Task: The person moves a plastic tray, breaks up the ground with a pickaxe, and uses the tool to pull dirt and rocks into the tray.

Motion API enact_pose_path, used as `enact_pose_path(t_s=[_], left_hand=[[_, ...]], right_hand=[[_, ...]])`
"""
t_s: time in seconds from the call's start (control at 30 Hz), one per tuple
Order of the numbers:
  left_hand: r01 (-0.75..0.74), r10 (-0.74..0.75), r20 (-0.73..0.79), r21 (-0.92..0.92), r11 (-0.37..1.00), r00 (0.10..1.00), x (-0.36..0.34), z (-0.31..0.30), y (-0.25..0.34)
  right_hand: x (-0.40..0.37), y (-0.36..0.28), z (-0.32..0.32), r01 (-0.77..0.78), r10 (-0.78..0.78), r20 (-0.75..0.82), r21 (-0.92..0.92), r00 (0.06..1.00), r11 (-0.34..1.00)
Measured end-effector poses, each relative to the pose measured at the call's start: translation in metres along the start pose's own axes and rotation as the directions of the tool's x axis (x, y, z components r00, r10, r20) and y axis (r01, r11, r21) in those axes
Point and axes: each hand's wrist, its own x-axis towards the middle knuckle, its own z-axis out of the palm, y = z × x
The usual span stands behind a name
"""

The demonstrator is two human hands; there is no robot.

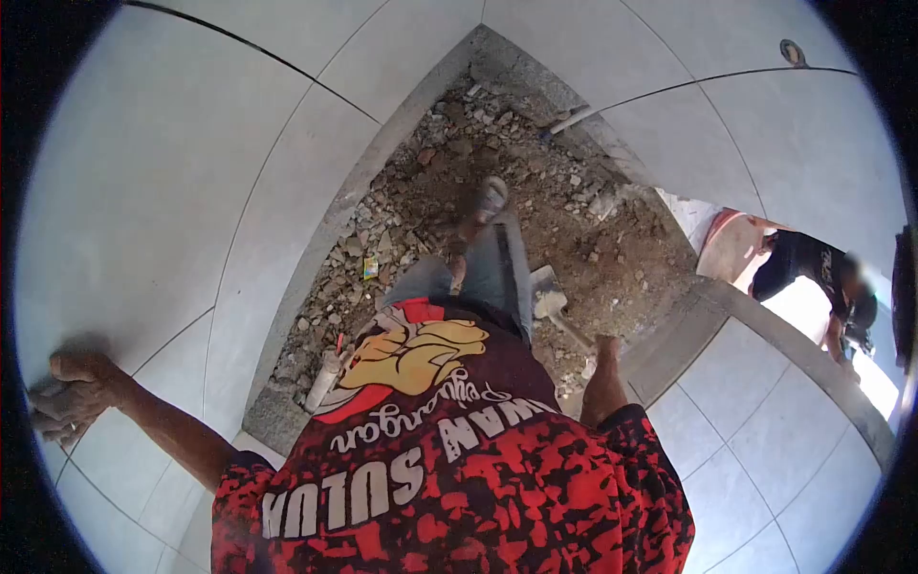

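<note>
My right hand [605,356] is closed around the pale handle of a hoe [571,331]. The hoe's flat, dirt-covered blade rests low on the rubble [612,230], beside my right leg. Out to the far left, my left hand [81,394] leans against the tiled wall [163,277]. Its fingers are bent and somewhat apart, with nothing visible in them. One sandalled foot [491,196] shows ahead of me on the broken stones and soil.
Light tiled walls meet at a corner ahead. A plastic bottle [325,380] and a small yellow-green packet [370,268] lie among the stones at left. A pipe [572,121] sticks out at right. Beyond a raised edge [765,330], another person [813,273] bends over.
</note>
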Motion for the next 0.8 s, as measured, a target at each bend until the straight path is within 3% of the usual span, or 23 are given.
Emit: enact_pose_path(t_s=[0.13, 0.2, 0.33, 0.4, 0.47, 0.57, 0.63, 0.7, 0.77, 0.8], left_hand=[[0.080, -0.081, 0.030, 0.028, 0.996, 0.996, -0.004, 0.000, 0.005], [0.163, -0.161, 0.070, -0.021, 0.986, 0.984, 0.000, -0.005, 0.017], [0.278, -0.274, 0.076, -0.049, 0.959, 0.959, -0.002, 0.001, 0.029], [0.319, -0.316, 0.053, -0.045, 0.947, 0.947, 0.002, 0.003, 0.044], [0.326, -0.324, 0.038, -0.067, 0.943, 0.945, 0.007, 0.006, 0.042], [0.236, -0.231, -0.049, 0.159, 0.959, 0.972, -0.005, 0.038, -0.009], [0.185, -0.178, -0.052, 0.240, 0.953, 0.983, -0.007, 0.041, -0.011], [0.158, -0.144, -0.071, 0.279, 0.947, 0.987, -0.008, 0.043, -0.012], [0.129, -0.111, -0.077, 0.284, 0.950, 0.991, -0.010, 0.049, -0.025], [0.138, -0.134, -0.036, 0.373, 0.917, 0.990, -0.007, 0.048, -0.021]], right_hand=[[-0.006, -0.019, -0.014, 0.114, -0.120, -0.028, -0.158, 0.992, 0.981], [0.001, -0.021, -0.017, -0.029, 0.025, -0.016, -0.266, 1.000, 0.964], [0.007, -0.037, -0.037, 0.047, -0.030, 0.065, -0.273, 0.997, 0.961], [0.038, -0.019, -0.041, 0.153, -0.131, 0.134, -0.167, 0.982, 0.974], [0.053, -0.001, -0.045, 0.103, -0.088, 0.169, -0.085, 0.982, 0.991], [0.014, -0.044, -0.086, 0.029, -0.028, 0.165, -0.004, 0.986, 1.000], [0.009, -0.043, -0.094, 0.299, -0.291, 0.067, -0.195, 0.954, 0.934], [0.012, -0.048, -0.093, 0.217, -0.206, 0.099, -0.116, 0.974, 0.969], [0.030, -0.025, -0.072, 0.311, -0.329, -0.015, -0.293, 0.944, 0.904], [0.027, -0.017, -0.067, 0.305, -0.322, -0.012, -0.291, 0.947, 0.907]])
